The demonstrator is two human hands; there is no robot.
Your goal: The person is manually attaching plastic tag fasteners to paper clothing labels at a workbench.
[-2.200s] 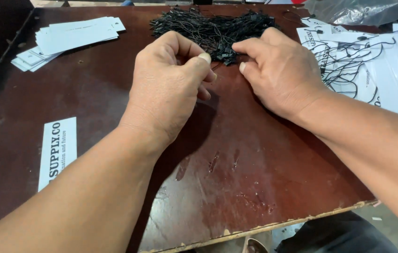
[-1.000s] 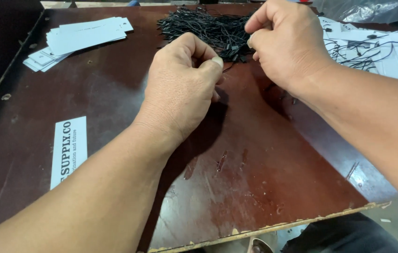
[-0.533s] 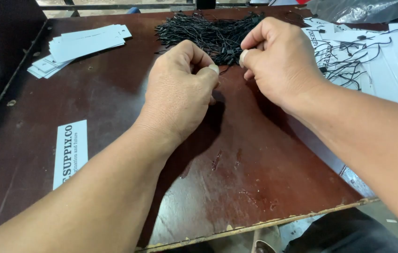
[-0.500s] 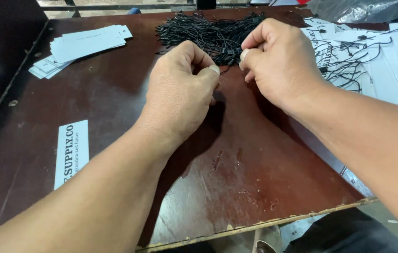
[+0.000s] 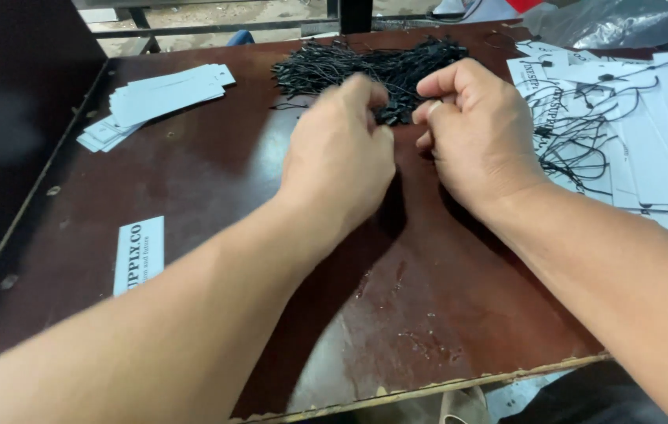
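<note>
- A single pale card (image 5: 138, 254) lies flat near the left edge of the dark brown table (image 5: 216, 196), well apart from everything else; it sits out of the way of the hands.
- A fanned stack of pale cards (image 5: 153, 102) lies at the far left corner, spread so that one card can be slid off the top.
- The left hand (image 5: 338, 161) is curled, fingers bent in toward the thumb, at the near edge of the pile of black strings (image 5: 365, 71). Its fingertips are blurred, so I cannot tell whether they pinch a string.
- The pile lies at the far middle of the table, straight ahead of both hands, within easy reach.
- The right hand (image 5: 475, 133) is also curled, thumb against forefinger, just beside the left hand and touching the pile's edge. Something dark shows between the two hands, probably a string end, but a grip cannot be confirmed.
- At the right lie white cards with black strings already looped through them (image 5: 624, 133), heaped loosely, kept on the opposite side from the unstrung stack.
</note>
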